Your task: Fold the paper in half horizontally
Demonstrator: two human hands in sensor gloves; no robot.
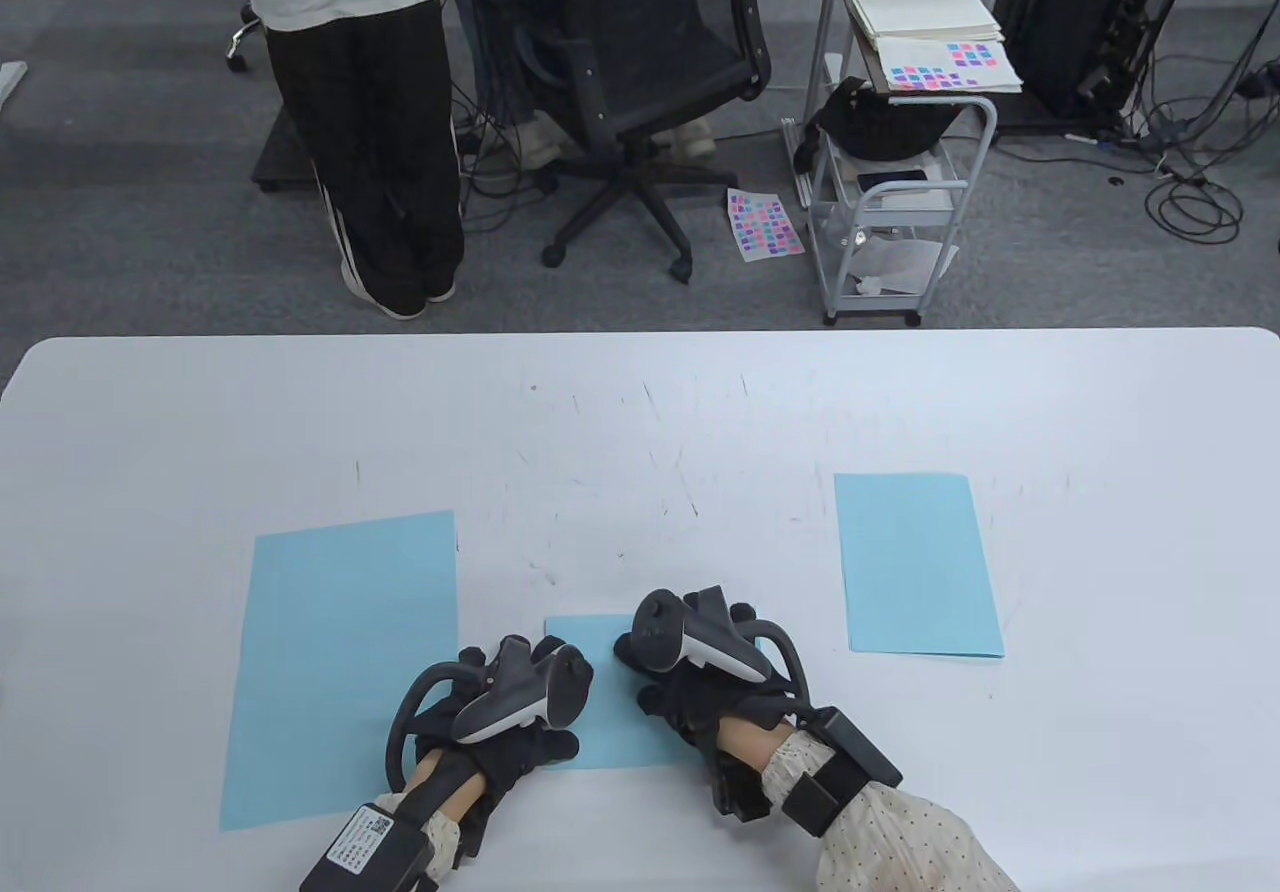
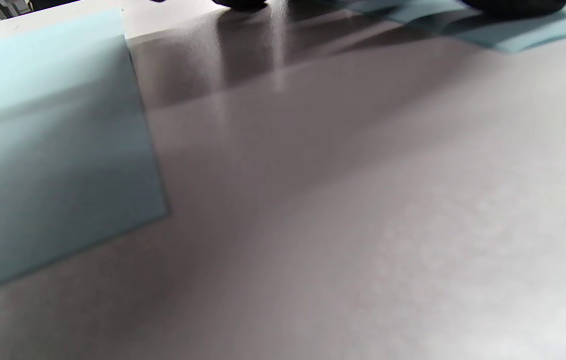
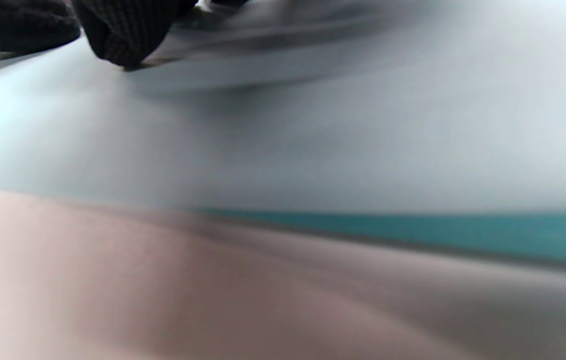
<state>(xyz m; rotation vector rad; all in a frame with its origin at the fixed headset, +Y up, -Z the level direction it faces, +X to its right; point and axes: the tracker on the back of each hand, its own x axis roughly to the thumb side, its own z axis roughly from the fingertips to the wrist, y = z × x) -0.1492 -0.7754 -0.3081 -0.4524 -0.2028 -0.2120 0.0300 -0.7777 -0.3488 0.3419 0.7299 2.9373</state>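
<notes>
A small light-blue paper [image 1: 612, 727] lies on the white table [image 1: 640, 412] near the front edge, mostly covered by both hands. My left hand [image 1: 520, 682] rests on its left part. My right hand [image 1: 690, 662] rests on its right part. In the right wrist view a gloved fingertip [image 3: 123, 45] presses down on the blue paper [image 3: 283, 150], whose near edge lies close to the table. In the left wrist view only a strip of this paper [image 2: 512, 37] shows at the top right; the left fingers are barely in view.
A larger light-blue sheet [image 1: 345, 662] lies flat just left of my left hand and also shows in the left wrist view [image 2: 53, 150]. Another blue paper [image 1: 915, 562] lies at the right. Beyond the table's far edge stand a person, an office chair and a cart.
</notes>
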